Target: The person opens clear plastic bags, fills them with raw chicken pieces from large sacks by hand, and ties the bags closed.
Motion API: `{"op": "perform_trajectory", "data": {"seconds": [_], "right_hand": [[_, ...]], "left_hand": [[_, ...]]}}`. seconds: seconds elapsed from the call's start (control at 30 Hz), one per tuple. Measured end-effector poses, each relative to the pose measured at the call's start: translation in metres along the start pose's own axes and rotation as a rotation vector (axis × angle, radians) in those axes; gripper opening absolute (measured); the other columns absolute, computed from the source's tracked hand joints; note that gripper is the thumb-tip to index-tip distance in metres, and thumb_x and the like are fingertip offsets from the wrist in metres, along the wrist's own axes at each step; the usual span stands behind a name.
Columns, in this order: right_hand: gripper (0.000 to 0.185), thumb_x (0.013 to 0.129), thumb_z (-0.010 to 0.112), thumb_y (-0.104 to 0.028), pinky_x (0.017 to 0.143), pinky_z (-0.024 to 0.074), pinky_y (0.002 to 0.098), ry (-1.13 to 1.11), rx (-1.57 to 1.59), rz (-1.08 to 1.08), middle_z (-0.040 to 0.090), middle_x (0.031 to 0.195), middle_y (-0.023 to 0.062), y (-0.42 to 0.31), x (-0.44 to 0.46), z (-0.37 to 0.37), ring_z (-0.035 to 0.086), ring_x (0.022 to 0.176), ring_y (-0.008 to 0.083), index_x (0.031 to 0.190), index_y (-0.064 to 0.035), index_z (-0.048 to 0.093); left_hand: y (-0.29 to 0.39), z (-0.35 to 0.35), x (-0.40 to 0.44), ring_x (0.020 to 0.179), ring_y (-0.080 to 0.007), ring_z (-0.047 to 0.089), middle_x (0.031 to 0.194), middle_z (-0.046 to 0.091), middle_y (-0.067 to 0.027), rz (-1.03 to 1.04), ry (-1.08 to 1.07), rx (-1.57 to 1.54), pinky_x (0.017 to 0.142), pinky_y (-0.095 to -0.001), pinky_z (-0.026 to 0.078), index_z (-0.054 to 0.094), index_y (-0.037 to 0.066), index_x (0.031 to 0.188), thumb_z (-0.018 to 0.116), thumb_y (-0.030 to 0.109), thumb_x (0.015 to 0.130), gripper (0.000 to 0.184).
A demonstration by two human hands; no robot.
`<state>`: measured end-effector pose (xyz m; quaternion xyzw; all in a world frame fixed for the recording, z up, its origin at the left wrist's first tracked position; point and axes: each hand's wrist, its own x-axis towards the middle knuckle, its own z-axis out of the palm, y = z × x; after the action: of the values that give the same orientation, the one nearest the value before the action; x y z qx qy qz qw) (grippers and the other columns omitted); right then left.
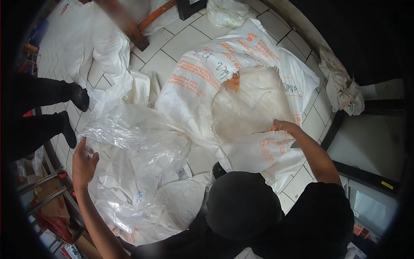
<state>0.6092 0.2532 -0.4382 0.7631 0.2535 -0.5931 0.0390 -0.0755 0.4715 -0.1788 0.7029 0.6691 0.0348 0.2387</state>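
Observation:
My left hand [84, 167] is at the left edge of a large, shiny clear plastic bag [125, 134], its fingers pinching the film near the rim. The plastic spreads in crumpled folds over the floor and other white sacking. My right hand [285, 126] grips the torn, frayed edge of a big white woven sack [189, 82] with orange print and handwritten marks. The sack lies with a wide opening, showing a pale, dusty inside and a small orange patch. What fills the sack, if anything, cannot be made out.
A person's dark-clad legs and black shoes [78, 97] stand at the left. More white sacks [108, 47] lie at the upper left, beside a wooden bar [155, 15]. A crumpled plastic bundle [226, 12] sits at the top. A dark frame [366, 175] borders the right.

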Motion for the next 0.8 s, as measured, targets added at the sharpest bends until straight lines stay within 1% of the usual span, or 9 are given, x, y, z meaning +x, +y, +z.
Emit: {"op": "perform_trajectory", "data": {"seconds": [0.07,0.2,0.27,0.37,0.43,0.5,0.57,0.7,0.8], "right_hand": [[0.029,0.095,0.048,-0.028,0.087,0.0441,0.0292,-0.101,-0.16,-0.31,0.065,0.1,0.0077,0.006,0.012,-0.004,0.058,0.095,0.0156,0.101,-0.0033,0.062],[0.018,0.091,0.057,-0.018,0.081,0.046,0.0265,-0.116,-0.052,-0.291,0.063,0.094,0.0053,0.002,0.026,-0.018,0.057,0.093,0.0112,0.102,-0.0037,0.059],[0.025,0.082,0.068,-0.009,0.075,0.0473,0.0257,-0.15,0.053,-0.461,0.063,0.095,0.0043,-0.008,0.016,-0.018,0.057,0.092,0.0089,0.104,-0.0044,0.057],[0.033,0.075,0.075,-0.007,0.072,0.0476,0.0245,-0.131,0.049,-0.292,0.062,0.099,0.0047,-0.078,-0.059,0.006,0.057,0.093,0.0093,0.103,-0.0056,0.058],[0.035,0.073,0.076,-0.008,0.077,0.0473,0.0246,-0.153,0.152,-0.404,0.063,0.099,0.0031,-0.088,-0.082,0.016,0.057,0.094,0.0101,0.104,-0.0069,0.06],[0.043,0.07,0.077,-0.009,0.082,0.0471,0.0257,-0.487,0.07,-0.463,0.062,0.101,0.002,-0.079,-0.061,0.012,0.057,0.094,0.0109,0.109,-0.0061,0.059],[0.047,0.068,0.077,-0.008,0.088,0.0461,0.0268,-0.544,0.007,-0.449,0.063,0.106,0.0024,-0.089,-0.071,0.013,0.058,0.097,0.0111,0.111,-0.0053,0.058],[0.046,0.069,0.073,-0.005,0.084,0.0484,0.0303,-0.307,-0.043,-0.52,0.067,0.105,0.0066,-0.136,-0.136,0.041,0.063,0.097,0.0156,0.113,-0.0055,0.062],[0.046,0.07,0.073,-0.008,0.083,0.0491,0.0318,-0.068,-0.459,-0.701,0.067,0.105,0.0093,-0.195,-0.209,0.065,0.064,0.095,0.0197,0.115,-0.0089,0.06]], "left_hand": [[0.025,-0.006,-0.007,0.074,-0.018,0.056,0.091,0.06,-0.0126,-0.019,-0.016,0.019,0.074,-0.029,0.047,0.046,-0.006,0.134,0.066,0.001,0.075,0.063],[0.046,-0.005,-0.02,0.069,-0.0153,0.053,0.088,0.059,-0.0117,-0.02,-0.069,-0.009,0.067,-0.0281,0.046,0.046,-0.006,0.134,0.067,0.002,0.075,0.063],[0.049,-0.007,-0.032,0.068,-0.0148,0.052,0.087,0.059,-0.011,-0.009,-0.058,0.011,0.067,-0.0279,0.046,0.046,-0.006,0.134,0.067,0.003,0.075,0.064],[0.033,-0.001,-0.06,0.066,-0.0136,0.051,0.085,0.059,-0.0097,0.049,-0.026,0.033,0.066,-0.0272,0.046,0.045,-0.009,0.134,0.068,0.004,0.075,0.064],[0.033,0.001,-0.073,0.067,-0.0148,0.053,0.084,0.06,-0.0101,-0.047,-0.046,-0.064,0.068,-0.0274,0.046,0.044,-0.01,0.134,0.068,0.004,0.075,0.065],[0.021,0.009,-0.08,0.07,-0.0157,0.055,0.084,0.06,-0.0096,-0.037,-0.029,-0.104,0.071,-0.0274,0.047,0.043,-0.01,0.135,0.068,0.005,0.075,0.067],[0.014,0.01,-0.088,0.072,-0.0163,0.056,0.085,0.061,-0.0092,0.005,-0.044,-0.134,0.073,-0.027,0.047,0.043,-0.009,0.135,0.068,0.006,0.075,0.067],[0.034,-0.013,-0.102,0.082,-0.0169,0.057,0.094,0.062,-0.0111,-0.067,-0.045,-0.225,0.08,-0.0268,0.046,0.04,-0.006,0.139,0.067,0.01,0.072,0.074],[0.037,-0.019,-0.111,0.083,-0.0159,0.055,0.093,0.059,-0.0083,-0.064,0.004,-0.338,0.08,-0.0251,0.044,0.037,-0.004,0.142,0.068,0.009,0.069,0.081]]}}
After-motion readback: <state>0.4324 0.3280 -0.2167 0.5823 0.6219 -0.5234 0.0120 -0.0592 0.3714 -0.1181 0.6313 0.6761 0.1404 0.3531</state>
